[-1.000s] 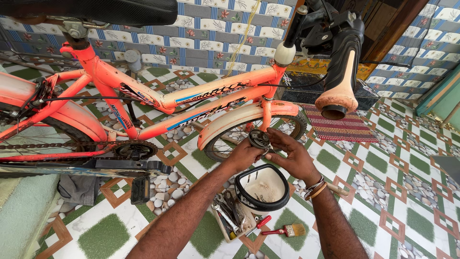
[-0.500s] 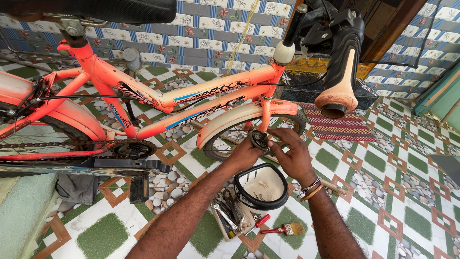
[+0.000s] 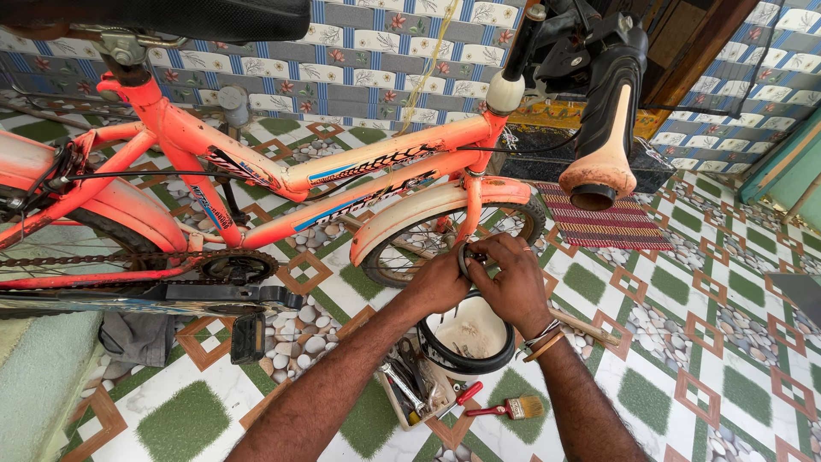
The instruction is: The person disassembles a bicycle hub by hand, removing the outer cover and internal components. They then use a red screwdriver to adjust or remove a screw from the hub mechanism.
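Note:
An orange bicycle (image 3: 282, 175) stands across the view, its front wheel (image 3: 428, 248) under a pale orange mudguard (image 3: 402, 218). Both my hands meet at the front wheel's hub beside the fork. My left hand (image 3: 440, 282) is closed around a small dark round part (image 3: 466, 255) at the axle. My right hand (image 3: 513, 282) wraps the same part from the right, fingers curled over it. Bangles circle my right wrist. What lies under my fingers is hidden.
A white bucket (image 3: 469, 335) with a black rim stands under my hands. A box of tools (image 3: 410, 389), a red-handled tool (image 3: 462, 395) and a red-handled paintbrush (image 3: 509, 409) lie on the tiled floor. A handlebar grip (image 3: 603, 128) hangs at upper right. A striped mat (image 3: 599, 224) lies behind.
My hands stayed at the front axle, shifting slightly as the fingers worked round the small part. The view moved a little closer.

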